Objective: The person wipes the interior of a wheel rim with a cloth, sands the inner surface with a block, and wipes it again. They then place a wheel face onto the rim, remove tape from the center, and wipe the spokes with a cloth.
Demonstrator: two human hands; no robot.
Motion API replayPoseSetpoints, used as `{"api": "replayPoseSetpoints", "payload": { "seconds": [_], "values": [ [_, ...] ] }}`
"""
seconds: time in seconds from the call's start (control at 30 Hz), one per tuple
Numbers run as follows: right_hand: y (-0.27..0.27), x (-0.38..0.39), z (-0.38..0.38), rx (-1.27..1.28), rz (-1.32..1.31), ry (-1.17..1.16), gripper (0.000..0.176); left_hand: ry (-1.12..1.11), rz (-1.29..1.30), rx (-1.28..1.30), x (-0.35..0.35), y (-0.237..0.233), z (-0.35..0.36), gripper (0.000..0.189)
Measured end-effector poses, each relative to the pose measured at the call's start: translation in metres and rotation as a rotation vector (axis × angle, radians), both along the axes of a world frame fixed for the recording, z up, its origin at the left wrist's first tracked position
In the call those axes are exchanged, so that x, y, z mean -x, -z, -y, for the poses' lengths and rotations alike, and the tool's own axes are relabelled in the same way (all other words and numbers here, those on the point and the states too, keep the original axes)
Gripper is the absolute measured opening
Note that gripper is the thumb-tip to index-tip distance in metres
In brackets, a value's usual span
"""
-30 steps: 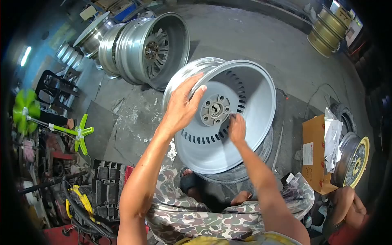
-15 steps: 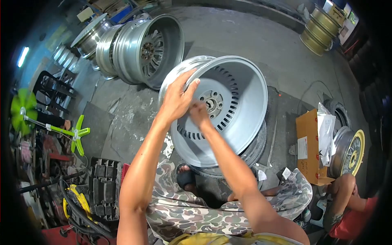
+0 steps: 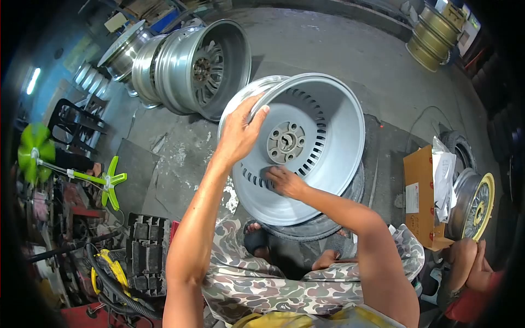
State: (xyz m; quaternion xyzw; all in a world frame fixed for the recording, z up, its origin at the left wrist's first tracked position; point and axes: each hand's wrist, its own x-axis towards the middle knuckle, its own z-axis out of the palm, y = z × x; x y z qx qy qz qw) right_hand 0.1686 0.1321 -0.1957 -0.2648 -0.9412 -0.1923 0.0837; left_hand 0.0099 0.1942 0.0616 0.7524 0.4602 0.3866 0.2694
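Note:
A grey car wheel rim point(image 3: 340, 131) leans tilted in front of me, its hollow inner side facing me. A hub with several bolt holes and a ring of narrow slots show inside. My left hand point(image 3: 241, 130) is wrapped over the rim's upper left edge, thumb on the inner side. Inside the hollow, my right hand point(image 3: 284, 181) rests against the slotted face below the hub, its fingers bent and pressed together. Anything under those fingers is hidden. The rim sits on a black tyre point(image 3: 354, 188) lying on the floor.
Several silver rims point(image 3: 180, 65) stand at the upper left. Gold rims point(image 3: 432, 41) are stacked at the far right. A cardboard box point(image 3: 418, 191) and a yellow-edged rim point(image 3: 474, 206) stand right, near a seated person point(image 3: 470, 273). A green fan point(image 3: 35, 156) is left.
My right hand has moved down from beside the hub to the lower slots, and its elbow has swung outward right. My left hand keeps its hold on the rim's edge.

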Motion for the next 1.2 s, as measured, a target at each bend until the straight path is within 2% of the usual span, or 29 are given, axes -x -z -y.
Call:
{"api": "replayPoseSetpoints", "payload": {
  "seconds": [0.1,0.17,0.2,0.27,0.33,0.37,0.4,0.5,0.57,0.63,0.7,0.77,0.8,0.87,1.0,1.07,1.2],
  "values": [
    [0.034,-0.053,0.0,0.259,0.11,0.147,0.016,-0.001,0.028,-0.025,-0.004,0.006,0.005,0.043],
    [0.095,-0.091,-0.017,0.21,-0.029,0.58,0.02,0.002,0.03,-0.009,-0.005,0.005,0.005,0.043],
    [0.082,-0.092,-0.017,0.212,-0.025,0.57,0.02,-0.009,0.032,-0.007,-0.005,0.006,0.006,0.043],
    [0.04,-0.09,-0.015,0.251,0.155,0.633,0.02,0.004,0.019,-0.009,-0.004,0.004,0.004,0.044],
    [0.043,-0.059,-0.011,0.543,-0.178,0.784,0.022,0.004,0.01,-0.028,-0.003,0.006,0.003,0.043],
    [0.043,-0.04,-0.006,0.794,-0.419,0.777,0.024,0.002,0.001,-0.037,-0.002,0.006,0.003,0.043],
    [0.03,-0.02,0.003,0.705,-0.249,0.511,0.024,0.001,0.0,-0.041,-0.002,0.004,0.003,0.043],
    [0.004,0.025,0.013,0.761,-0.151,0.468,0.024,0.009,0.014,-0.045,-0.005,0.004,0.004,0.044],
    [-0.031,0.024,0.012,0.868,-0.581,0.355,0.022,0.019,-0.019,-0.1,-0.004,0.009,0.002,0.044],
    [-0.067,0.021,-0.003,0.734,-1.034,0.285,0.017,0.005,-0.001,-0.049,-0.005,0.007,0.005,0.045],
    [-0.121,0.04,-0.028,0.54,-1.363,0.404,0.016,0.014,0.004,-0.017,-0.005,0.005,0.005,0.045],
    [-0.141,0.06,-0.059,0.458,-1.586,0.424,0.018,-0.004,-0.004,-0.021,-0.003,0.006,0.004,0.045],
    [-0.14,0.073,-0.062,0.452,-1.594,0.437,0.018,0.008,0.013,-0.022,-0.003,0.007,0.003,0.045],
    [-0.129,0.097,-0.069,0.572,-1.713,0.443,0.018,-0.002,0.004,0.019,-0.005,0.0,0.009,0.045],
    [-0.071,0.121,-0.036,0.491,-1.54,0.356,0.024,-0.007,0.009,0.008,-0.006,-0.007,0.001,0.043],
    [-0.05,0.096,-0.007,0.655,-1.309,0.148,0.03,-0.016,0.019,0.08,-0.005,-0.002,0.009,0.04],
    [0.018,0.032,0.022,0.796,-0.941,0.101,0.032,-0.018,0.032,0.03,-0.003,-0.004,0.003,0.038]
  ]
}}
